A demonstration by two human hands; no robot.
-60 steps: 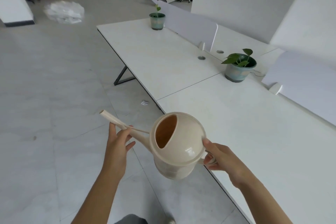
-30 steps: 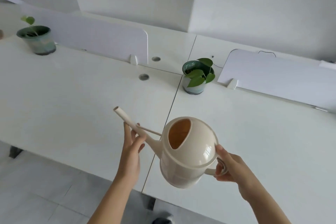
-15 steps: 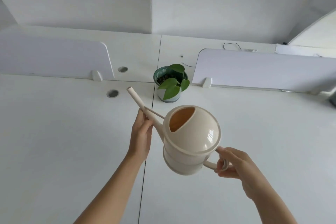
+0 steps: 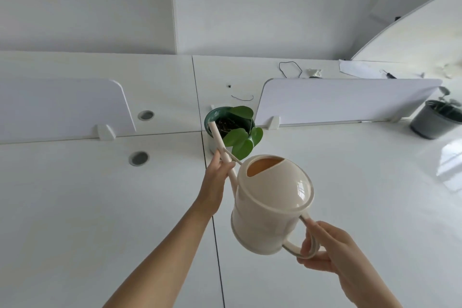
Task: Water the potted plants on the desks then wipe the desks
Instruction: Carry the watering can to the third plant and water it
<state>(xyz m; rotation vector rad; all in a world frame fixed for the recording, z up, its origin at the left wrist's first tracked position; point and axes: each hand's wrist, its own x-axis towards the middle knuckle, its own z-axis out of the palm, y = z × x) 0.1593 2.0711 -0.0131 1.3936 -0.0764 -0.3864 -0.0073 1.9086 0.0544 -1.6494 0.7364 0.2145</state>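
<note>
Cream plastic watering can (image 4: 271, 204) at frame centre, held above the white table (image 4: 100, 207). Right hand (image 4: 327, 249) grips its loop handle; left hand (image 4: 216, 179) steadies the spout, whose tip sits over the green potted plant (image 4: 231, 127). Second pot (image 4: 435, 119) at right edge.

Two white divider screens upright ahead of me, left (image 4: 62, 107) and right (image 4: 345, 101) | two round cable grommets, one behind the left screen (image 4: 146, 115), one before it (image 4: 139, 158) | loose black cord (image 4: 290, 70) beyond the right screen | white wall (image 4: 250, 2) behind.
</note>
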